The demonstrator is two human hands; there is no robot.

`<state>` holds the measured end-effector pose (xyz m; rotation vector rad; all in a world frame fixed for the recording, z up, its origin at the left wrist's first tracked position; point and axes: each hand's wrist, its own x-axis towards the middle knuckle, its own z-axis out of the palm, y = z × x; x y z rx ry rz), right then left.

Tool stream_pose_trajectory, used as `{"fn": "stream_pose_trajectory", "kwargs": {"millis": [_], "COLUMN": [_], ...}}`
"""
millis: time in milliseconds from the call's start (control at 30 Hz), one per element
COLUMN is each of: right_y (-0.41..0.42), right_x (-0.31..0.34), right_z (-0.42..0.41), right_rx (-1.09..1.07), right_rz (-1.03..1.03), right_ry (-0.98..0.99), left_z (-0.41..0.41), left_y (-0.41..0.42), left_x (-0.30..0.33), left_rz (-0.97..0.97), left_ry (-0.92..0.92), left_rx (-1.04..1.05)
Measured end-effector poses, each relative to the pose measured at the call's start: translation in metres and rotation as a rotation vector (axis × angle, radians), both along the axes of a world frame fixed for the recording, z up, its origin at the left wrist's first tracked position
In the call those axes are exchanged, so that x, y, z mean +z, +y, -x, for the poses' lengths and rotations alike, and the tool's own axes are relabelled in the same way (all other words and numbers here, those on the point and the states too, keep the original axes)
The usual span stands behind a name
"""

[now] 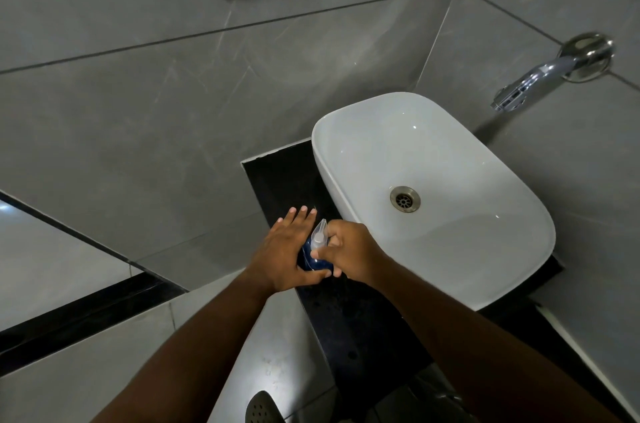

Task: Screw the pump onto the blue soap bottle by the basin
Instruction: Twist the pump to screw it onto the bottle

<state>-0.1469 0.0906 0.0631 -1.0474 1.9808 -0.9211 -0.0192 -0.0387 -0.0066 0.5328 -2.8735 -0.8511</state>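
Observation:
The blue soap bottle [313, 262] stands on the black counter [349, 315] just left of the white basin [433, 194]. Only a small patch of its blue body shows between my hands. My left hand [289, 248] wraps the bottle from the left, thumb across its front and fingers stretched out behind it. The clear pump [318, 236] sits on top of the bottle, nozzle pointing up and away. My right hand [348, 254] closes around the pump's collar from the right. The joint between the pump's collar and the bottle neck is hidden.
A chrome tap [540, 78] juts from the tiled wall above the basin's far right. The basin drain [405, 199] lies in its middle. The counter edge drops off to the left of the bottle onto a grey tiled floor [104, 353].

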Motion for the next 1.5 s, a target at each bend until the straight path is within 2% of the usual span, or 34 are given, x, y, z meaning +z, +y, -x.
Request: {"fn": "stream_pose_trajectory", "kwargs": {"millis": [200, 500, 700, 900, 1033, 1167, 1400, 1500], "right_y": [-0.001, -0.003, -0.005, -0.005, -0.008, -0.009, -0.010, -0.011], "right_x": [0.002, 0.004, 0.005, -0.002, -0.003, -0.009, -0.012, -0.007], "right_z": [-0.004, -0.001, -0.002, -0.021, -0.016, -0.005, -0.004, -0.012], "right_rx": [-0.019, 0.023, 0.045, -0.076, -0.074, 0.019, 0.026, -0.035], "right_rz": [0.017, -0.009, 0.005, 0.001, -0.065, -0.139, -0.068, -0.041], "right_ry": [0.075, 0.056, 0.140, 0.294, 0.208, 0.272, 0.344, 0.347], "left_z": [-0.001, -0.001, 0.000, 0.004, 0.003, 0.003, 0.003, 0.005], "left_y": [-0.001, 0.001, -0.001, -0.008, -0.006, -0.005, -0.003, -0.004], "left_x": [0.002, 0.001, 0.001, 0.007, 0.004, -0.003, -0.008, -0.006], "left_rz": [-0.025, -0.020, -0.012, 0.001, -0.008, -0.008, -0.032, -0.039], "left_ry": [0.008, 0.009, 0.026, 0.035, 0.047, 0.050, 0.056, 0.049], "left_rx": [-0.004, -0.007, -0.011, -0.084, -0.078, -0.049, -0.026, -0.033]}}
